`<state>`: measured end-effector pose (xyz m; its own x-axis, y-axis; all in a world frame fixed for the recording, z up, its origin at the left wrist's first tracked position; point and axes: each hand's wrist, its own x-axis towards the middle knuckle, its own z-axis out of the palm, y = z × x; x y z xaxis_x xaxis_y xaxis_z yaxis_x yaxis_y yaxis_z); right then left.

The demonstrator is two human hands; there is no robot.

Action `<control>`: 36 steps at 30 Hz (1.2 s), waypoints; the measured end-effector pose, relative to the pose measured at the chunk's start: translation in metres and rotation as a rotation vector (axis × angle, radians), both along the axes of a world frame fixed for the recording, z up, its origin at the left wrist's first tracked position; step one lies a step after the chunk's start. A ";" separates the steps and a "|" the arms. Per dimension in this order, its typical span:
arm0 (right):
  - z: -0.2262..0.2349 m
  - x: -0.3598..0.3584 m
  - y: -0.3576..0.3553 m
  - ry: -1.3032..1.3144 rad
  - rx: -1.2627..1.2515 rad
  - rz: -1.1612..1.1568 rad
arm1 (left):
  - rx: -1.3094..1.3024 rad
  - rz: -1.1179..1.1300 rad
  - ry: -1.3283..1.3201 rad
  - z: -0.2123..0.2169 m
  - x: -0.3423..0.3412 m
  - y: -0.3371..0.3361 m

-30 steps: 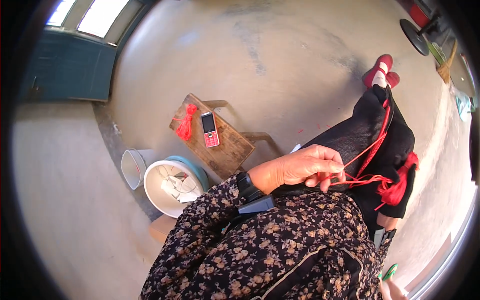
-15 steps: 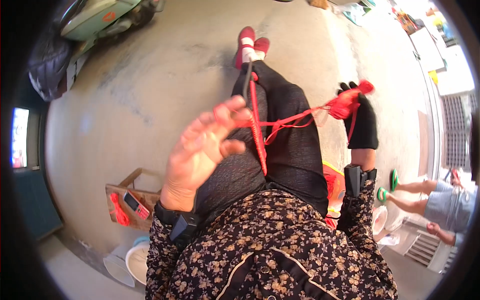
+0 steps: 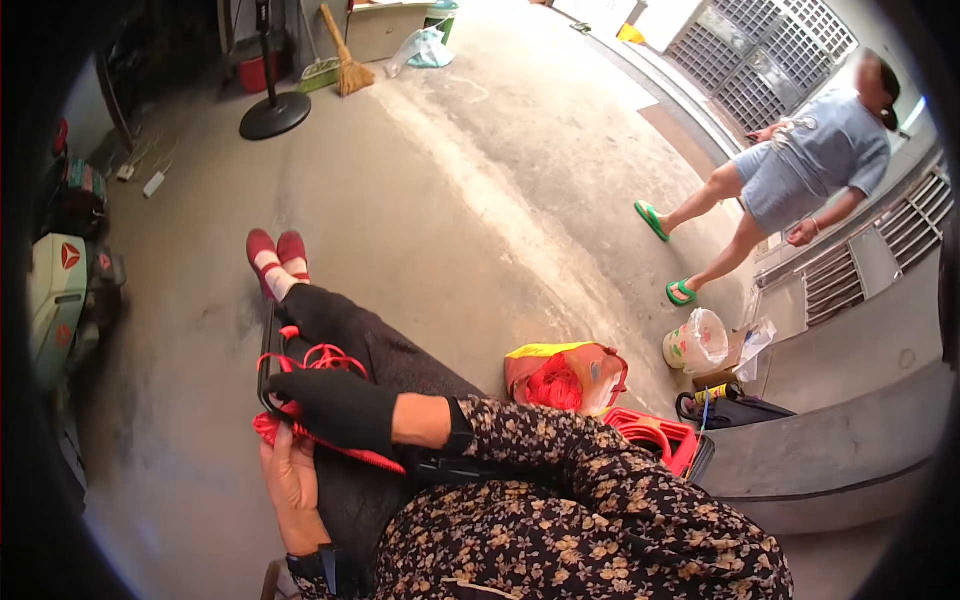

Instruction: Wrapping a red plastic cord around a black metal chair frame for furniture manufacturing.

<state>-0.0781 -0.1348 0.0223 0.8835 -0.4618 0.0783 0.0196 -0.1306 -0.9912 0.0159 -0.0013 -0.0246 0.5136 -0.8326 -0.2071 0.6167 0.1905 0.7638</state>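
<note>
My right hand [image 3: 335,410], in a black glove, reaches across my lap and is closed at the thin dark frame [image 3: 265,355] lying along my legs. Loose loops of red cord [image 3: 335,358] stand up beyond the glove. Below it, my bare left hand [image 3: 290,480] holds its fingertips together against a red bundle of the cord at the frame's near end. The glove hides part of that grip. A red cord-wrapped length shows on my thigh beneath the right wrist.
To my right are a red-and-yellow bag [image 3: 610,372] with red cord inside, a red plastic container [image 3: 685,450], and a white bucket [image 3: 697,342]. A person [image 3: 810,160] in green flip-flops stands beyond. A black round base [image 3: 275,115], a broom [image 3: 345,60] and a machine [image 3: 55,310] are farther off.
The view has swung to the right. My right hand, earlier held out with the cord bundle, has come across to the frame. My left hand has lowered and closed beside it.
</note>
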 end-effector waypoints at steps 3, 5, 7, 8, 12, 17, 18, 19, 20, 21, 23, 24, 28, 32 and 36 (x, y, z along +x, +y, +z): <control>0.054 -0.041 -0.015 -0.146 -0.733 -0.350 | -0.039 0.067 0.199 -0.032 0.039 0.022; 0.005 -0.080 -0.055 -0.045 0.214 -0.430 | -0.120 0.066 0.236 -0.007 0.054 0.025; -0.055 -0.162 -0.139 -0.222 0.086 -0.661 | -0.131 0.203 0.386 0.035 0.062 0.037; -0.066 -0.222 -0.173 -0.297 0.098 -0.854 | -0.157 0.212 0.378 0.046 0.065 0.041; -0.034 -0.380 -0.201 -0.234 0.097 -1.614 | -0.103 0.520 0.340 0.067 0.067 0.071; -0.077 -0.385 -0.179 -0.270 0.213 -1.305 | -0.343 0.210 0.288 0.105 0.035 0.090; -0.072 -0.335 -0.163 -0.157 0.256 -1.264 | -0.494 -0.008 0.259 0.108 0.029 0.098; -0.083 -0.296 -0.158 -0.209 0.264 -0.921 | -0.524 0.001 0.139 0.133 0.009 0.112; -0.078 -0.255 -0.141 -0.179 0.285 -0.813 | -0.604 -0.178 0.039 0.144 0.007 0.111; -0.057 -0.198 -0.107 -0.058 0.028 -0.718 | -0.676 -0.338 -0.065 0.155 0.002 0.115; 0.002 -0.134 -0.046 0.044 -0.372 -0.394 | -0.698 -0.118 -0.029 0.175 -0.039 0.130; 0.024 -0.106 -0.026 0.004 -0.274 -0.245 | -0.715 0.087 0.014 0.181 -0.053 0.133; 0.047 -0.038 0.027 -0.072 -1.103 -0.024 | -0.809 -0.192 -0.077 0.162 -0.020 0.156; 0.041 -0.023 0.039 -0.244 -0.856 0.436 | -0.655 0.002 -0.127 0.098 0.039 0.168; 0.064 -0.079 -0.007 -0.226 -0.352 0.436 | -0.260 0.304 -0.186 0.061 0.021 0.249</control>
